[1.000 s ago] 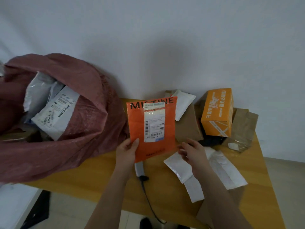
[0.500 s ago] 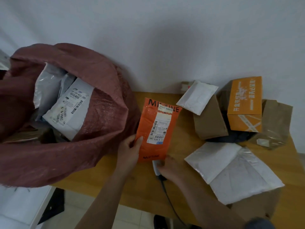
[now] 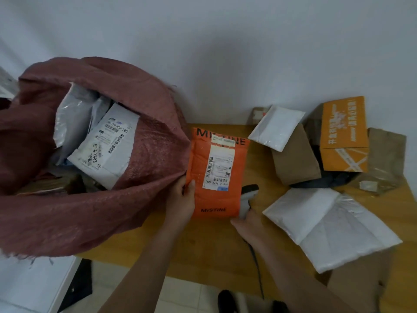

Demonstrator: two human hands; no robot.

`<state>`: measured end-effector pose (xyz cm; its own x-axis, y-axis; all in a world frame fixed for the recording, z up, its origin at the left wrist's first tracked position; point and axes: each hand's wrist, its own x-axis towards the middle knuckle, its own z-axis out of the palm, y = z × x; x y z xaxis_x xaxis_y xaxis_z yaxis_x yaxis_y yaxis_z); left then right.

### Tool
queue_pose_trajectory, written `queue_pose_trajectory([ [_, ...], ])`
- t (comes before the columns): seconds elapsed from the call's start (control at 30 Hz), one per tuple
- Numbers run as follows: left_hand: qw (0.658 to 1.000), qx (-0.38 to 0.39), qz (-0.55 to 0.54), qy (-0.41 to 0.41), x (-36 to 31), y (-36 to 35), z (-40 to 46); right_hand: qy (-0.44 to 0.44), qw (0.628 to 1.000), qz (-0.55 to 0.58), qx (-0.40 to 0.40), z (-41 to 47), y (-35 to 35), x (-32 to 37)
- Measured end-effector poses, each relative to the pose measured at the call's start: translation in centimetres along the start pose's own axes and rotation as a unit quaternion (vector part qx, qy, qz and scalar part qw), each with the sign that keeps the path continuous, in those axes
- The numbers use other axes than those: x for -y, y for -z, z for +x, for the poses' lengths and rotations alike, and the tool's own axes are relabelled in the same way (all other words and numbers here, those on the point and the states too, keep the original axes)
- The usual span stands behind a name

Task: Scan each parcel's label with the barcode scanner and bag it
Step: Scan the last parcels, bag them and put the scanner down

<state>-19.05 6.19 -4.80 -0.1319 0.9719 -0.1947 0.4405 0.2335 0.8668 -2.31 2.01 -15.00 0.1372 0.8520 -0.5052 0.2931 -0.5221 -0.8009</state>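
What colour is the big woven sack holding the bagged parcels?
Dull reddish-maroon woven plastic sack, clearest in the head view.

The right hand (image 3: 249,224) has gone from the white mailer to gripping the barcode scanner (image 3: 248,198).

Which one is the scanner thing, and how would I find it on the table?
Start at the big reddish-brown woven sack on the wooden table. Right of it, the left hand holds up a flat orange padded mailer. The grey-and-black handheld barcode scanner pokes up by its right edge, in the right hand: the only corded thing.
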Motion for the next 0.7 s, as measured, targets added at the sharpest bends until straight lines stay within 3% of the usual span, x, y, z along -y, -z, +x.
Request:
queue_pose_trajectory([
  [0.2, 0.999, -0.025, -0.031, 0.013, -3.0, -1.6, -0.8, 0.006, 0.995, 0.065, -0.081, -1.4, 6.1, 0.4],
  [0.4, 0.997, -0.055, -0.005, -0.055, -7.2, -2.9, -2.4, 0.048, 0.979, 0.138, -0.14, -5.3, 12.6, 2.4],
  [0.7, 0.969, -0.089, 0.139, -0.185, -14.4, -1.8, -5.0, 0.172, 0.964, 0.195, -0.052, -13.2, 20.2, 7.6],
])
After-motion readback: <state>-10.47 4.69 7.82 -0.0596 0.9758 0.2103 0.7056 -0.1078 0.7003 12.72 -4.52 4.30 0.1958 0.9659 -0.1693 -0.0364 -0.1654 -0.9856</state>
